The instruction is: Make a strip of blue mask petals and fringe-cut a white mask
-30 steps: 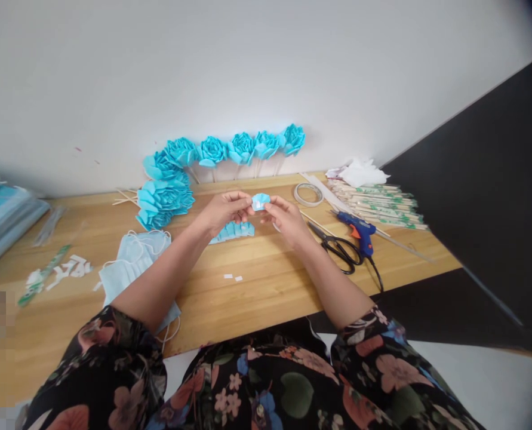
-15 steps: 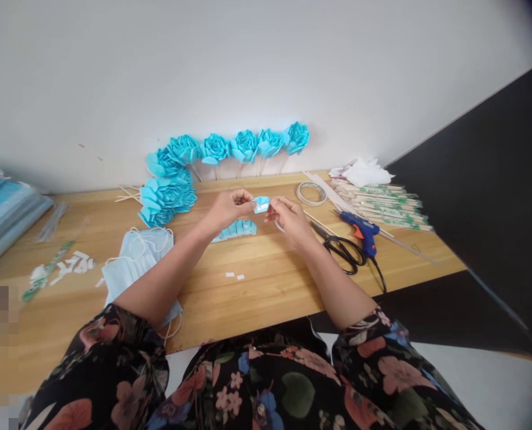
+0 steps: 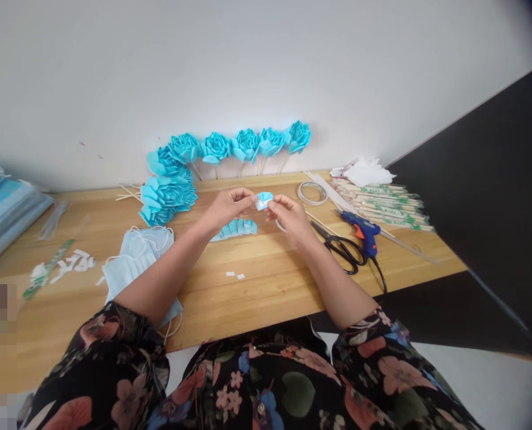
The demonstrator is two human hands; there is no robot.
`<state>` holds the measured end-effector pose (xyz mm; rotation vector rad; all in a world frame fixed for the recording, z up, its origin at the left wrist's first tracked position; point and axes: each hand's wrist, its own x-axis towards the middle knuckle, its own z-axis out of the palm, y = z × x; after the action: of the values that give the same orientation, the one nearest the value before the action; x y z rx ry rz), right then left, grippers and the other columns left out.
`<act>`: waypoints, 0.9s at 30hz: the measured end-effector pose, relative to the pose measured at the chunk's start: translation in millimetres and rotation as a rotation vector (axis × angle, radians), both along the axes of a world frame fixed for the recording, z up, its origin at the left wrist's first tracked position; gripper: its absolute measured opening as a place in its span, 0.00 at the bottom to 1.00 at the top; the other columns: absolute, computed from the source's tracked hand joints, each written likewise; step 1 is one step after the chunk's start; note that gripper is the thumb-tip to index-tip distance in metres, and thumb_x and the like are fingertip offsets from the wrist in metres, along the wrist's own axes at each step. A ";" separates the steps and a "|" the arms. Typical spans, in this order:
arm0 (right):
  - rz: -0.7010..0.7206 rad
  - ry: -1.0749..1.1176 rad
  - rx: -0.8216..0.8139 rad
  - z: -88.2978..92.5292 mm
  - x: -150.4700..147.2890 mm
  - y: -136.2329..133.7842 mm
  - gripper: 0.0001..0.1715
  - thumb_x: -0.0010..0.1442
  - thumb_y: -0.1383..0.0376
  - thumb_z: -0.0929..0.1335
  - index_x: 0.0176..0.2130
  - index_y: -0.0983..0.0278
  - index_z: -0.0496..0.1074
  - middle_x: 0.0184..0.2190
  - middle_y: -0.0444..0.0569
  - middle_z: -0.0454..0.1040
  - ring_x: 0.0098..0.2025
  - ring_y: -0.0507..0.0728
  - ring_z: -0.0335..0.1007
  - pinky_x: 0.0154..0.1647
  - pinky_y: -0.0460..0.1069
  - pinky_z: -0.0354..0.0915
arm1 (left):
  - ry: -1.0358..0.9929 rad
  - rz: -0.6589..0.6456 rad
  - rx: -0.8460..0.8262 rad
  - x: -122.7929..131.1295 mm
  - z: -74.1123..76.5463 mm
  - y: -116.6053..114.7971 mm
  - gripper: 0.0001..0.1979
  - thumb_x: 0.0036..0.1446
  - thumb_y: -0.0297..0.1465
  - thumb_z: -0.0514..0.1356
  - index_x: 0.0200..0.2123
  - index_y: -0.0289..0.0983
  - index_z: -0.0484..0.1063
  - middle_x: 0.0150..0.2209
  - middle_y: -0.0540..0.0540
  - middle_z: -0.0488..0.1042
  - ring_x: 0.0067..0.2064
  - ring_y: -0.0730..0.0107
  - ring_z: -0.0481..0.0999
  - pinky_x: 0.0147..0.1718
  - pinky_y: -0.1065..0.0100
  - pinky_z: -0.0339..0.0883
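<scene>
– Wooden table (image 3: 257,286): any room?
– Bare strip between your forearms, and the near edge runs under them. Face masks (image 3: 135,263) lie to your left and scissors (image 3: 340,248) to your right, both apart from your hands.
– Hands?
– Your left hand (image 3: 225,209) and right hand (image 3: 290,218) both pinch one folded piece (image 3: 264,200), held up above the petal pile (image 3: 235,227).
– Its look?
– Light blue, creased, tiny, whitish at one edge.

The surface (image 3: 257,286) is pale varnished wood with a smooth, faint sheen. The blue folded piece (image 3: 264,200) looks like soft, matt nonwoven mask cloth, as do the roses (image 3: 243,144). The glue gun (image 3: 359,228) is glossy blue plastic, and the scissors (image 3: 340,248) have black handles.
</scene>
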<state>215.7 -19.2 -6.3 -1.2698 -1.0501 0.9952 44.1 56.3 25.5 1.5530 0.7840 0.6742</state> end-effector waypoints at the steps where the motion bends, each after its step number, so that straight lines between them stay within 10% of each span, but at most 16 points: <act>1: -0.001 -0.026 0.001 0.3 0.2 -0.2 0.16 0.52 0.51 0.72 0.30 0.61 0.72 0.27 0.42 0.73 0.28 0.51 0.67 0.35 0.48 0.69 | 0.002 0.007 0.014 -0.3 0.2 0.6 0.19 0.50 0.47 0.65 0.31 0.35 0.73 0.28 0.50 0.72 0.28 0.75 0.67 0.29 0.71 0.61; 22: 0.049 -0.158 0.071 -7.8 5.0 1.7 0.17 0.57 0.53 0.71 0.40 0.61 0.77 0.32 0.44 0.76 0.32 0.52 0.71 0.36 0.48 0.69 | 0.054 -0.103 0.150 -3.6 -9.6 4.8 0.18 0.56 0.45 0.62 0.32 0.34 0.75 0.31 0.46 0.76 0.35 0.66 0.75 0.35 0.68 0.67; 27: -0.028 -0.135 0.100 -5.7 12.2 5.8 0.22 0.53 0.55 0.73 0.46 0.61 0.75 0.34 0.44 0.76 0.32 0.52 0.71 0.35 0.48 0.70 | 0.343 -0.066 0.466 -5.1 -8.4 5.6 0.20 0.66 0.41 0.51 0.31 0.35 0.76 0.32 0.45 0.77 0.36 0.64 0.74 0.36 0.66 0.65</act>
<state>227.9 -13.3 -12.0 -1.2802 -1.1682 0.8346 39.0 61.9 17.2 2.1489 0.8615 0.5727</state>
